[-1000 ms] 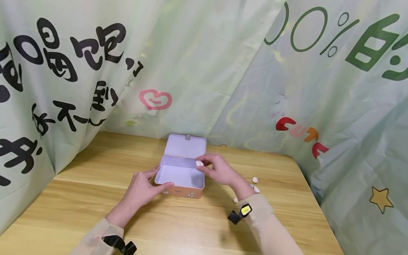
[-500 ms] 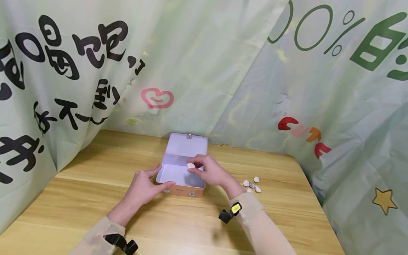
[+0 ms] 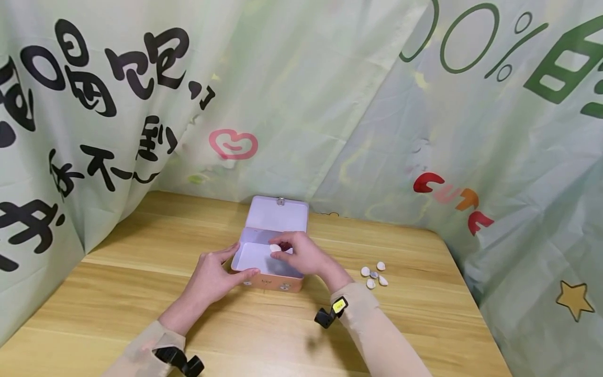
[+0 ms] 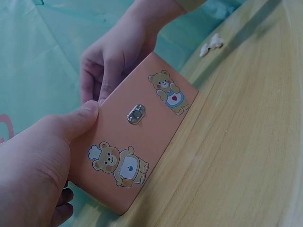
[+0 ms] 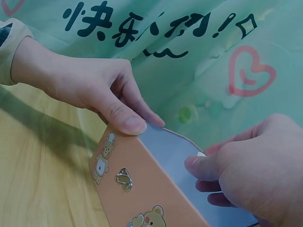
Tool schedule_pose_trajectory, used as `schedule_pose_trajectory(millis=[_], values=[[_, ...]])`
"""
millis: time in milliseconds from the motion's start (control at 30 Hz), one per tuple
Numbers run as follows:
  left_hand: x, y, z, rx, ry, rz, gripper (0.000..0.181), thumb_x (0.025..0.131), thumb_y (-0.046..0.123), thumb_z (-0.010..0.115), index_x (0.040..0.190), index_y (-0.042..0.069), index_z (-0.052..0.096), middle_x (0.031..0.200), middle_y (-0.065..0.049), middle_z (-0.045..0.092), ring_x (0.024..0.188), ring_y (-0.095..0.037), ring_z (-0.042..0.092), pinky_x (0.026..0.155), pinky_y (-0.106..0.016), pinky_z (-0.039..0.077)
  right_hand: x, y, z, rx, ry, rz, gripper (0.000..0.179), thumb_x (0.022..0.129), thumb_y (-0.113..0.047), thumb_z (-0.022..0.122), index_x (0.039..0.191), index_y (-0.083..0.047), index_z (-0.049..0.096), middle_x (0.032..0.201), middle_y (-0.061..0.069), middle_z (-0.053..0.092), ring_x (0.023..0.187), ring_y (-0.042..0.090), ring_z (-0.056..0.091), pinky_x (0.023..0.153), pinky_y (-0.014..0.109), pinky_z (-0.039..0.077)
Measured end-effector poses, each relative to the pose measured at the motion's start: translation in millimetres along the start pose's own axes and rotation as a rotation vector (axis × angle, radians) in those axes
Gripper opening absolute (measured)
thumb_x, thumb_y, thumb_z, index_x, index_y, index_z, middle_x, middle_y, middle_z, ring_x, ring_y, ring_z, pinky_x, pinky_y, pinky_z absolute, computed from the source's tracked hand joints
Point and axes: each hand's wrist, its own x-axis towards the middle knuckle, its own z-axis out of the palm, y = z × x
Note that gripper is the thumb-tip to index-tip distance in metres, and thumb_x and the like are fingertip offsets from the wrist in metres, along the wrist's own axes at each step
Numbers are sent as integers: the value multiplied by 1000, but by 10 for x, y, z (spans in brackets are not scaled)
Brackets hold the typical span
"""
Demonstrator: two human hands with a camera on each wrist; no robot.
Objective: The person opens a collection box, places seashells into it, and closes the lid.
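A tin box (image 3: 270, 283), orange outside with bear pictures and pale lilac inside, stands with its lid (image 3: 277, 215) raised at the back. My left hand (image 3: 212, 275) grips its left end, thumb on the front rim and fingers at the far side. Over the box's opening, my right hand (image 3: 303, 255) pinches a small white shell-like piece (image 3: 275, 248) between thumb and fingertips. Only a sliver of that white piece (image 5: 201, 154) shows in the right wrist view, the thumb covering the rest. A metal clasp (image 4: 136, 114) sits mid-front in the left wrist view.
Several small white shell-like pieces (image 3: 370, 284) lie in a loose group on the wooden table (image 3: 414, 324), right of the box. A printed curtain (image 3: 292, 94) hangs behind the table and along both sides.
My right hand has moved left with the white piece, from the box's right edge to over its inside. The loose pieces on the table have come into full view. The left hand keeps its grip.
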Motion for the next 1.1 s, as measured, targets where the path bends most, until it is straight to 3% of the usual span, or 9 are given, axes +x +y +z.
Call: schedule_pose_trajectory(millis=[133,433,667,900,1100], values=[[-1,3,-4,-6,2,5,102,74,70,87,142,-3,63,123,-37,65,38,-2,23,37,-29,34,40,-22,15,-21,-16,15,28,100,-7,75,125,6,74,113,11,76,94,15,66,89,32,57],[13,-13,-2,2,9,28,102,74,71,86,141,-4,63,136,-31,60,41,1,21,39,-29,36,97,-24,47,-43,-44,18,25,98,-6,77,120,5,76,110,7,77,96,17,69,89,36,58],[12,-16,3,3,14,24,101,74,69,87,141,-3,64,137,-28,61,40,0,21,38,-29,35,110,-6,61,-60,-70,25,27,98,-7,76,123,5,74,113,9,77,99,18,70,89,29,57],[9,-14,9,7,9,26,101,75,69,87,141,-4,64,136,-29,61,41,0,21,40,-29,37,81,-26,34,-68,-68,12,30,98,-2,75,126,8,71,124,20,74,117,32,69,100,48,55],[4,-12,-1,5,5,19,101,75,70,87,141,-3,63,135,-32,60,40,-1,22,41,-29,37,11,-80,-76,-55,-35,-38,29,98,0,75,125,9,71,123,22,73,115,37,68,101,53,54]])
